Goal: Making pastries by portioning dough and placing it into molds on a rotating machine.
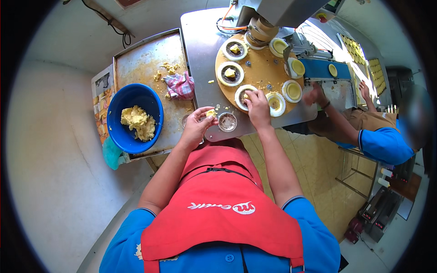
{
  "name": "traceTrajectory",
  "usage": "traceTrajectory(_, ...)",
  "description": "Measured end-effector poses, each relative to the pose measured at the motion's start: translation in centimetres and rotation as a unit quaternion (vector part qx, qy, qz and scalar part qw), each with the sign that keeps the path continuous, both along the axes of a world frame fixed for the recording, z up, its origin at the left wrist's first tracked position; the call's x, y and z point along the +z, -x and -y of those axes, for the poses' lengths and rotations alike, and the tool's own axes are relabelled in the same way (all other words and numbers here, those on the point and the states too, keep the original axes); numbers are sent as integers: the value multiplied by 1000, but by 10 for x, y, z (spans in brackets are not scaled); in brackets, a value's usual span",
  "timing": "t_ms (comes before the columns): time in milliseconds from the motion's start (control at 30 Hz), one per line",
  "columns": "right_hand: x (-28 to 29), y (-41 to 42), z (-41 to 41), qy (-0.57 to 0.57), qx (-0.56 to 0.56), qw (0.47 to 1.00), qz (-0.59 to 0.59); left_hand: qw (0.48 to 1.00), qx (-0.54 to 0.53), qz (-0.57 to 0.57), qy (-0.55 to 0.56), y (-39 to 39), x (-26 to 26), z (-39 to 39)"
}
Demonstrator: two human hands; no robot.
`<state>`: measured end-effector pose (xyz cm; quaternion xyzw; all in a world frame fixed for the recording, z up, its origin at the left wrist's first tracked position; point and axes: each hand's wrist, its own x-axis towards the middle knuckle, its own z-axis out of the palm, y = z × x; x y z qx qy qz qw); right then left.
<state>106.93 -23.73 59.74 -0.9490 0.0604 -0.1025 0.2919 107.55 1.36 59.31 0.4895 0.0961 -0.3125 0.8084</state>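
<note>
My left hand (199, 125) pinches a small lump of yellow dough (211, 113) between fingertips, beside an empty metal tart mould (227, 122) on the steel table. With bent fingers, my right hand (257, 108) reaches over a ring-held mould (242, 98) at the near edge of the round turntable (257, 73), touching a dough piece (246, 97) there. Two more moulds with dough lumps (230, 72) (235, 48) sit further back. Pressed pastry shells (293, 91) (274, 102) lie in white rings on the turntable's right side. A blue basin (135, 118) at the left holds a big mass of dough (139, 123).
A metal tray (150, 58) under the basin bears crumbs and a checked cloth (179, 86). The press head (262, 31) stands over the turntable's back. At right, a blue conveyor belt (322, 70) carries a shell, and a co-worker's hand (314, 95) is near the turntable.
</note>
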Motion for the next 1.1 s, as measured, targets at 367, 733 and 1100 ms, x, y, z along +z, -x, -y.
traceTrajectory(367,-25,32,-18,197,64,978,0,999,21,-35,31,-1,3,9)
traceTrajectory(733,49,41,-64,-233,39,972,-11,1000,19,-15,7,2,3,20)
traceTrajectory(1100,-2,55,-58,-37,89,995,-26,994,31,-13,-107,7,-10,-26)
